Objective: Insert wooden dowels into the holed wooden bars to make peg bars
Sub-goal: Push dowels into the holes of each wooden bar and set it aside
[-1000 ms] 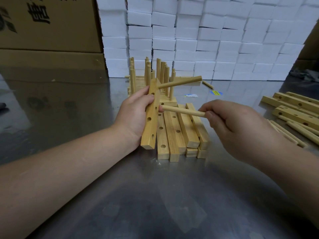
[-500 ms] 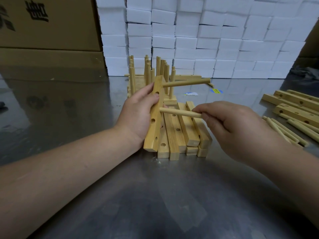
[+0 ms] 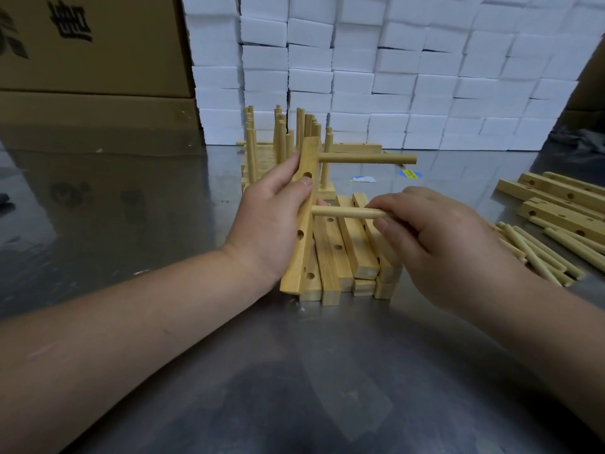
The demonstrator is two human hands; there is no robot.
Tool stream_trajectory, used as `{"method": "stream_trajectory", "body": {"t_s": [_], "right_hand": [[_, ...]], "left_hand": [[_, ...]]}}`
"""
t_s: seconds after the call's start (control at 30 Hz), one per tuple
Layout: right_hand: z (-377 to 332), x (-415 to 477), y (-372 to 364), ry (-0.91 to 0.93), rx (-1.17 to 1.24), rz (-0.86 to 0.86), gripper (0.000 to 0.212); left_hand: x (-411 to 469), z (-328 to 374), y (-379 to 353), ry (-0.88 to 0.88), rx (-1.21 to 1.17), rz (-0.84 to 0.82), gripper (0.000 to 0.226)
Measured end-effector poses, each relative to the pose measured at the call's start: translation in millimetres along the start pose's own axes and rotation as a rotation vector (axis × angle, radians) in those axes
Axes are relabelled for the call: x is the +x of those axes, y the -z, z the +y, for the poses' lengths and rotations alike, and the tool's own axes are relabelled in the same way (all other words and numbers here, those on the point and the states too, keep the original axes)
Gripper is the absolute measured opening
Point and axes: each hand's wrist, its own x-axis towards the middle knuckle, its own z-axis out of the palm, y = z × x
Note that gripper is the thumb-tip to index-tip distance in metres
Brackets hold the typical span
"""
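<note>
**Second dowel at the held bar, both hands gripping**

Your left hand grasps a pale wooden square bar with round holes, fingers wrapped behind it, thumb pressed on the front face just below the top hole. The bar stands nearly upright, tilted a bit. Its lower end sits just beside the stack of bare holed wooden bars lying flat on the shiny grey metal table.

One round light-wood dowel sticks out sideways from near the bar's top, pointing right.

Your right hand pinches a second round wooden dowel between thumb and fingertips and holds it level. Its left tip meets the bar's right face about mid-height. You cannot tell how deep it sits in the hole.

Behind the held bar stands a cluster of finished peg bars with upright dowels.

Far right on the table: a pile of loose wooden dowels, and beyond it more holed wooden bars lying side by side.

Small yellow sticker and a blue-white scrap lie on the table under the upper dowel.

Back wall of stacked white foam blocks; brown cardboard boxes at left.
</note>
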Motion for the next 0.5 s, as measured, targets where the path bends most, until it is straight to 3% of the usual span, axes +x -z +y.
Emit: {"method": "stream_trajectory", "body": {"t_s": [0.23, 0.5], "right_hand": [[4.3, -2.2, -0.5, -0.066, 0.123, -0.063, 0.022], [5.6, -1.3, -0.5, -0.141, 0.257, -0.079, 0.025]], "left_hand": [[-1.9, 3.5, -1.1, -0.013, 0.046, 0.007, 0.040], [1.1, -1.9, -0.7, -0.018, -0.003, -0.004, 0.040]]}}
